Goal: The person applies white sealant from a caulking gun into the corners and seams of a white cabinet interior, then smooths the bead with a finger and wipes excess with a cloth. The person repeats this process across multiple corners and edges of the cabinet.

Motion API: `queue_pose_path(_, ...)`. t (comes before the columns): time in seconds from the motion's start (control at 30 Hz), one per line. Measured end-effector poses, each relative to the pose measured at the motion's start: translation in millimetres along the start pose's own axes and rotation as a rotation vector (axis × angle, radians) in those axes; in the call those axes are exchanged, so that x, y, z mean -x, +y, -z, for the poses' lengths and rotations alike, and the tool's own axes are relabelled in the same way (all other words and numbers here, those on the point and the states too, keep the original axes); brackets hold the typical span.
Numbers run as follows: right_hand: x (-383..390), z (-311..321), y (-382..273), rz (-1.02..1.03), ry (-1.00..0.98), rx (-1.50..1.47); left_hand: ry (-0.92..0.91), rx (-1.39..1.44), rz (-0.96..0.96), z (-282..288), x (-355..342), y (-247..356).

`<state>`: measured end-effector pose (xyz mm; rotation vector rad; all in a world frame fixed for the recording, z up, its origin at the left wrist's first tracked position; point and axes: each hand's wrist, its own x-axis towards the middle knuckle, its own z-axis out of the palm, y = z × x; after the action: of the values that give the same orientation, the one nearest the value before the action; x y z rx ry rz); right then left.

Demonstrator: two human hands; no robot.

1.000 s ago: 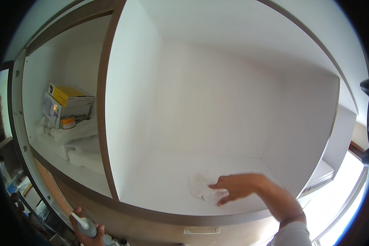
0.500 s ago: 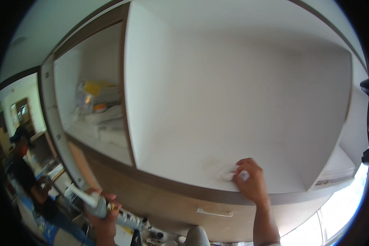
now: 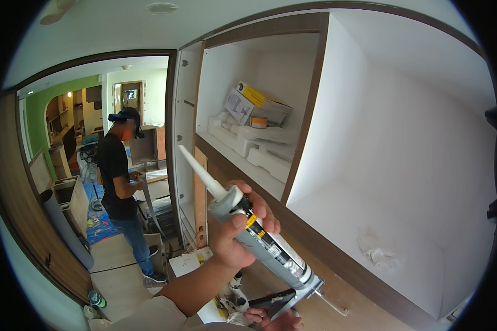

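A caulking gun (image 3: 284,259), loaded with a grey and black cartridge, slants across in front of me, its long white nozzle (image 3: 201,172) pointing up and left. My left hand (image 3: 240,231) is wrapped around the front of the cartridge. Down at the lower edge, my right hand (image 3: 276,320) grips the gun's handle end, partly cut off by the picture. On the white floor of the large cabinet compartment (image 3: 370,215) lies a whitish wad or smear (image 3: 380,256) inside a brownish stain; which of the two I cannot tell.
Boxes (image 3: 259,105) and white foam packing (image 3: 232,135) fill the left cabinet compartment. Through the doorway (image 3: 174,110) a person (image 3: 121,171) in a black shirt stands holding a long strip. A grey roll (image 3: 66,229) leans by the brown door (image 3: 44,220).
My view has swung left. My right hand has left the whitish patch on the compartment floor and come to the gun's handle. My left hand has raised the gun.
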<state>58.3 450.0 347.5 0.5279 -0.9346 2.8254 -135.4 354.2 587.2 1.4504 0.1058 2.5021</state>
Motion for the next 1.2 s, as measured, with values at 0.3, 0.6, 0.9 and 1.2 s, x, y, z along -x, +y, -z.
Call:
queue_pose_path(0.3, -4, -26, -13, 0.325, 0.033, 0.181, -0.045, 0.232, 0.122, -16, 20, -37)
queue_pose_path(0.6, 4, -54, -22, 0.213, 0.090, 0.240, 0.124, -0.120, 0.347, -30, 31, -30)
queue_pose_path(0.9, 13, -32, -19, 0.209, 0.186, 0.140, 0.288, -0.046, 0.448, -40, 43, -25)
queue_pose_path(1.2, 21, -19, -19, 0.192, 0.113, 0.127, 0.305, -0.039, 0.433, -46, 50, -26)
